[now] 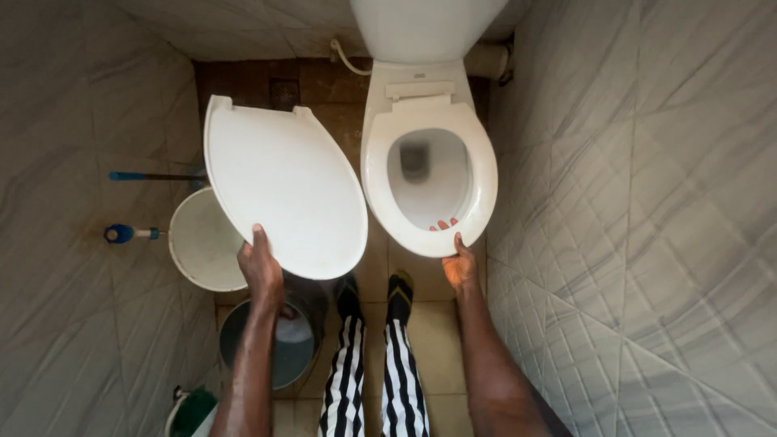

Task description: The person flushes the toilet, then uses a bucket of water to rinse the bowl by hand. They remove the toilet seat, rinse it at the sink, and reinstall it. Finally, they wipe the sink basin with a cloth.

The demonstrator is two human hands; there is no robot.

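Observation:
My left hand (pixel 261 267) grips the near edge of a detached white toilet lid (pixel 283 182) and holds it up to the left of the toilet. My right hand (pixel 458 260) holds the front rim of the white toilet seat ring (pixel 484 174), with my fingertips curled inside the opening. The seat ring lies over the toilet bowl (pixel 427 174), in front of the white cistern (pixel 421 28). My legs in black-and-white striped trousers (pixel 372 380) stand just before the bowl.
A white bucket (pixel 198 243) stands at the left, partly behind the lid, and a grey metal bucket (pixel 283 348) sits below it. Blue-handled tools (pixel 121 234) lean at the left wall. Tiled walls close in on both sides.

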